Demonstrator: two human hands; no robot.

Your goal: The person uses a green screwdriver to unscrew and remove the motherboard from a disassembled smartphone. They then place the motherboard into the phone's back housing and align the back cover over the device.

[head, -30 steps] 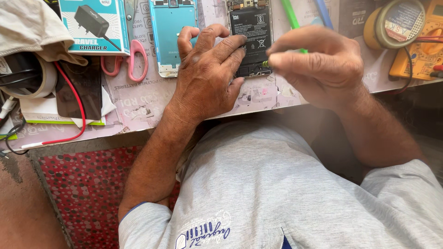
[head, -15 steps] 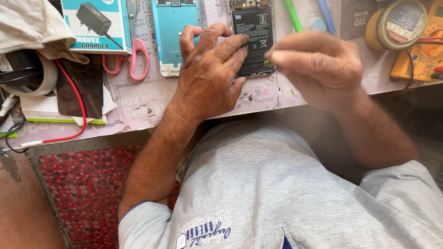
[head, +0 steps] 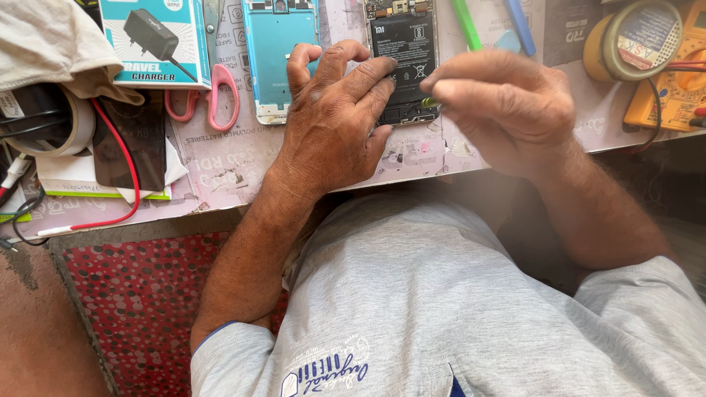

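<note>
Two hands were at work over the bench (head: 220,158), just beyond the grey shirt (head: 471,316), and I took the phone (head: 403,44) as my landmark. It lay face down with its back off, the black battery and the board strips above and below it bare, its top edge cut off by the frame.

The left hand (head: 334,125) covered the phone's lower left corner, its fingers spread and pressed flat on the battery to pin it. The right hand (head: 500,103) came in from the phone's right, fingertips pinched together on a thin tool (head: 428,102); only its green tip showed, touching the phone's lower right edge.

I judged the step to be prying or loosening something at that lower edge. The next move, as I read it, called for a steady hold from the left hand and light, shallow pressure at the tip, so that it would not slip onto the battery.

Left of the phone lay a blue cover (head: 278,51), then pink scissors (head: 213,95) and a charger box (head: 154,40). Right of it lay a green stick (head: 465,22) and a blue one (head: 519,26); further right were a spool (head: 636,37) and an orange meter (head: 673,88).
</note>
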